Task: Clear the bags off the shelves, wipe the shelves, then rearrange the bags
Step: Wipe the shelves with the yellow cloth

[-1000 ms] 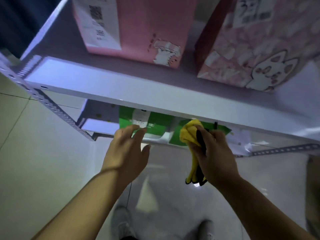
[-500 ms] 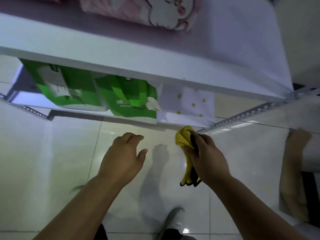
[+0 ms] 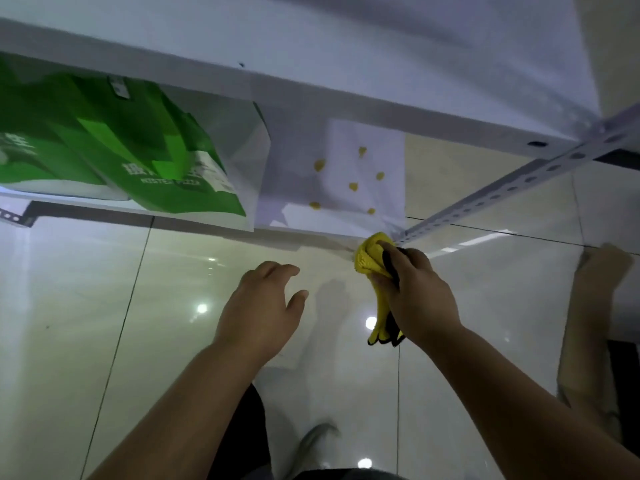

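Right hand [image 3: 420, 294] clenches yellow cloth [image 3: 370, 259] at lower shelf [image 3: 311, 237] corner. Left hand [image 3: 261, 311] loose, empty. Green bag [image 3: 138, 157] shelved.

The right hand [image 3: 419, 292] grips a yellow cloth [image 3: 372, 259] at the front corner of the lower shelf [image 3: 304, 237], beside a white dotted bag [image 3: 349, 174] and green bags [image 3: 138, 150], while the left hand [image 3: 263, 310] hovers relaxed above the tiled floor [image 3: 86, 323].

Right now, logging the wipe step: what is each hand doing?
Left hand: open, holding nothing.
Right hand: gripping the yellow cloth.
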The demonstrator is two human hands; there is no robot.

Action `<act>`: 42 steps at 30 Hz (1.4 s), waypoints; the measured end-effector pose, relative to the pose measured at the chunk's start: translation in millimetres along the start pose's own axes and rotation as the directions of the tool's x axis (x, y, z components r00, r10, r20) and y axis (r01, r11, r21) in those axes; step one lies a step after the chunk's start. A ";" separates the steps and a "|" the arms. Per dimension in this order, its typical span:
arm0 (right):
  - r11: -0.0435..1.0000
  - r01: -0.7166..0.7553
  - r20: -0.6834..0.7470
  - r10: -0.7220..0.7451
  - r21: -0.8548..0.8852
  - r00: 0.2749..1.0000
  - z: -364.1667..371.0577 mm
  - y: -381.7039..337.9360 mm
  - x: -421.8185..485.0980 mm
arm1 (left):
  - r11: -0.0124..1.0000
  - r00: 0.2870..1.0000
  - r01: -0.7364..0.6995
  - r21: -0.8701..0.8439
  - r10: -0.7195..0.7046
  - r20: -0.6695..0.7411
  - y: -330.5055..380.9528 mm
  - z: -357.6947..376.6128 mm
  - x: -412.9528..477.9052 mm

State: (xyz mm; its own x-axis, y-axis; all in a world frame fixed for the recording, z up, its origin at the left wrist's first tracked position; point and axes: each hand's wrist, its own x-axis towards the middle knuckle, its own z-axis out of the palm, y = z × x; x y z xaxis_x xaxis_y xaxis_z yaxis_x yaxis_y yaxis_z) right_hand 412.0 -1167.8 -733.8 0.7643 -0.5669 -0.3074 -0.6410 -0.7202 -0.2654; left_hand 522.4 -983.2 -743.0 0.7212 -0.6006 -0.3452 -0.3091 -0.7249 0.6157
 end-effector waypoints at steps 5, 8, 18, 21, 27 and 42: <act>1.000 0.020 -0.025 -0.020 0.001 0.999 38.6 8.3 50.9 | 1.000 1.000 -0.023 0.008 0.023 -0.013 -16.9 34.7 53.4; 1.000 0.022 -0.060 -0.022 -0.003 0.998 57.7 16.6 85.5 | 0.996 0.997 -0.071 0.058 0.072 -0.014 -27.4 53.2 86.1; 0.974 -0.204 -0.381 0.226 0.097 0.897 125.0 51.9 198.3 | 0.932 0.993 -0.108 0.346 0.114 0.003 -55.9 87.3 193.0; 0.966 -0.225 -0.452 0.257 0.125 0.854 151.5 53.8 214.7 | 0.926 0.994 -0.101 0.363 0.111 -0.006 -63.4 94.7 203.9; 0.969 -0.224 -0.454 0.246 0.103 0.857 156.0 56.1 225.6 | 0.914 0.990 -0.099 0.393 0.130 -0.053 -75.6 97.6 205.1; 0.977 0.150 -0.369 -0.196 -0.151 0.908 159.6 47.1 225.5 | 0.938 0.984 -0.101 0.332 0.144 -0.107 -80.4 108.2 202.8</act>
State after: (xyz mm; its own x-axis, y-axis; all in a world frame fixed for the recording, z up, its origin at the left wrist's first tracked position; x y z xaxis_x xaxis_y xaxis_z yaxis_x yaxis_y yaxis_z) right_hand 542.8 -1265.8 -961.4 0.8461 -0.5215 0.1105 -0.5014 -0.8489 -0.1674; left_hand 626.4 -1083.2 -939.1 0.7313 -0.6592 -0.1751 -0.5688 -0.7311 0.3767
